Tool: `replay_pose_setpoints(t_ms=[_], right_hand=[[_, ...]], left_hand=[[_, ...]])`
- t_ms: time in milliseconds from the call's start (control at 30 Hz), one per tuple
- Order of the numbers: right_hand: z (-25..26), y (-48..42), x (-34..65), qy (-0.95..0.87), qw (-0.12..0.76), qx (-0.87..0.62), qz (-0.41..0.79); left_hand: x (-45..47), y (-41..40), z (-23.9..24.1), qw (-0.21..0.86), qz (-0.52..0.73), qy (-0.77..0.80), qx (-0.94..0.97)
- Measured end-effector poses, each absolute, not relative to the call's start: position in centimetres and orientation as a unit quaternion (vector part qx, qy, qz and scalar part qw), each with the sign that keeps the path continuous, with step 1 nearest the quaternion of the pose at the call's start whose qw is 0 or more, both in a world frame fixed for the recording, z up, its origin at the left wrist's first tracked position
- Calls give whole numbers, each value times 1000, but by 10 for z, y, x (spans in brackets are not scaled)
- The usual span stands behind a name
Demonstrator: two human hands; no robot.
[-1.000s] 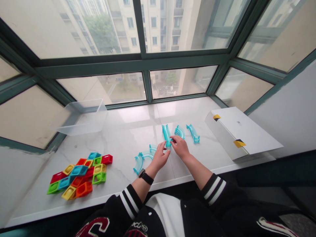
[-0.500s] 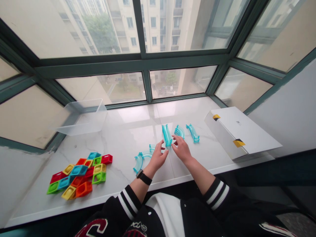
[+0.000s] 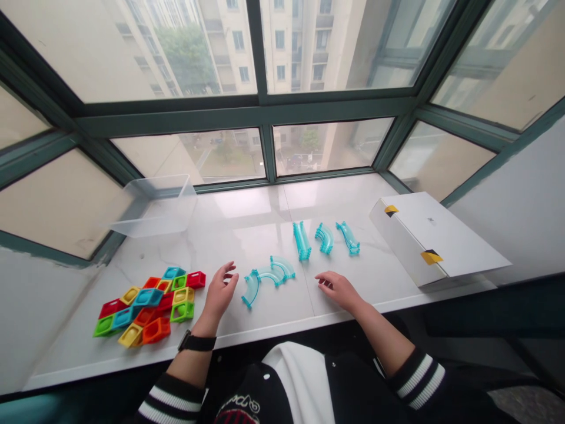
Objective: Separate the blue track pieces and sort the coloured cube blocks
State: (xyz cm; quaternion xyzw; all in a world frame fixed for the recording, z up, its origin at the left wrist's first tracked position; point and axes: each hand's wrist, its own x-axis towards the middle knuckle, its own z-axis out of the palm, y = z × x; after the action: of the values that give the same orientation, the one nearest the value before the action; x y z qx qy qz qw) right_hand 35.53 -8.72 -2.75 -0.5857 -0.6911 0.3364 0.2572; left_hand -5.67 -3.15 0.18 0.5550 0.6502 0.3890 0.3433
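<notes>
My left hand hovers between the coloured blocks and the joined curved track pieces, fingers apart and holding nothing. The joined pieces are clear turquoise plastic and form a wavy line on the counter. To their right, my right hand rests low over the counter, fingers loosely bent and apart, with nothing in it. Beyond it lie a straight turquoise track piece, a curved track piece and another narrow track piece, side by side. Red, yellow, blue, green and orange blocks sit clustered left of my left hand.
A clear plastic bin stands at the back left by the window. A white box with yellow-and-black tabs occupies the right side. The white counter ends at a front edge close to my body.
My hands have parted: the left has moved left, past the joined track pieces, and the right has drawn back toward me from the loose pieces. The view has shifted slightly.
</notes>
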Motion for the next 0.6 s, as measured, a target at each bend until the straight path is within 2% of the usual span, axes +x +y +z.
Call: replay_pose_setpoints(t_ms=[167, 433, 600], right_hand=[[-29, -90, 336, -717, 219, -576, 326], [-25, -85, 324, -718, 190, -579, 336], [-26, -88, 326, -713, 192, -584, 337]], left_hand=[[-76, -53, -11, 355, 341, 680, 543], [-54, -67, -13, 368, 244, 653, 615], [-58, -68, -10, 362, 242, 657, 616]])
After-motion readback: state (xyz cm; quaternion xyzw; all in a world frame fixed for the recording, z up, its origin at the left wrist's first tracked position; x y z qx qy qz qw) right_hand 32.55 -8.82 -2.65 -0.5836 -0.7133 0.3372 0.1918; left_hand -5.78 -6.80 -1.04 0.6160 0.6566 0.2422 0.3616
